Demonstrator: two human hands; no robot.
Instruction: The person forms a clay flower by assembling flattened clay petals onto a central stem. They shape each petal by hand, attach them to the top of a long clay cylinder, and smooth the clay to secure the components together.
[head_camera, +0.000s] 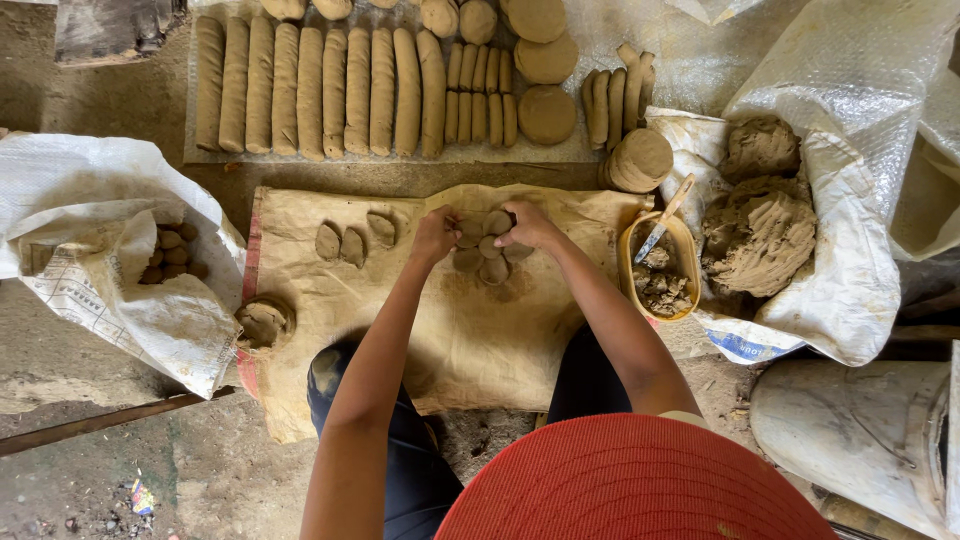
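A cluster of several flattened clay petals (490, 252) lies on a tan sack mat (470, 340) on the ground. My left hand (434, 234) presses the cluster's left side and my right hand (527, 226) presses its upper right edge. Three loose clay petals (352, 240) lie on the mat to the left of my left hand. Both forearms reach forward from below, above a red hat brim (640, 485).
Long clay rolls (320, 90) and round clay discs (545, 60) line the far side. A yellow bowl with clay scraps and a tool (660, 265) stands at the right, beside a big clay lump (760, 235) on plastic. Left: a white sack with clay balls (170, 255), a clay pot (262, 322).
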